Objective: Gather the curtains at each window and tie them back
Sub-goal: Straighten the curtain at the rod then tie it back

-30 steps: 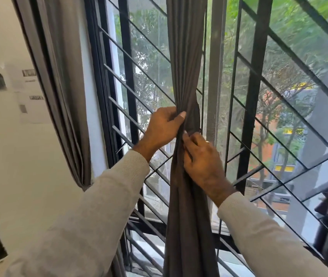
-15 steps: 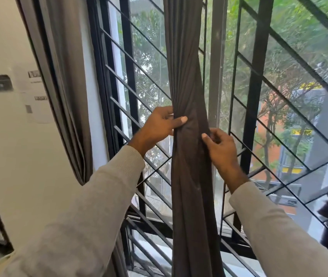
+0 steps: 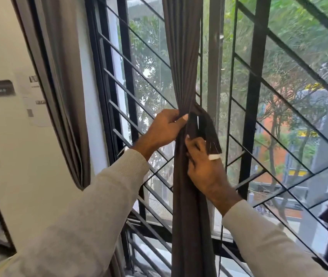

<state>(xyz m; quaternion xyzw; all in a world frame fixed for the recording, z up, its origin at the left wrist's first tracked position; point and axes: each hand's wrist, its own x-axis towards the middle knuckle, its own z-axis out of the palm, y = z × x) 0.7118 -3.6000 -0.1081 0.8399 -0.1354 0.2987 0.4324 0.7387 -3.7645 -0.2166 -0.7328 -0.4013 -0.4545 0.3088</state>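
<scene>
A dark brown curtain [image 3: 185, 62] hangs gathered into a narrow bundle in front of the barred window [image 3: 257, 80]. My left hand [image 3: 163, 128] grips the bundle at its pinched waist, thumb pressed on the folds. Just below and to the right, my right hand [image 3: 203, 166] holds a dark fabric tie-back strip [image 3: 209, 132] that loops off the right side of the bundle. A white band shows on one right finger. Below my hands the curtain falls straight down.
A second, greyer curtain [image 3: 63, 86] hangs at the left beside the black window frame [image 3: 103, 76]. The white wall [image 3: 9, 136] carries a small dark panel and papers. Diagonal black bars cross the glass behind the bundle, close to my knuckles.
My right hand came from the bundle's right side back to its front and now holds the tie-back strip. The bundle is pinched tighter. My left hand kept its grip.
</scene>
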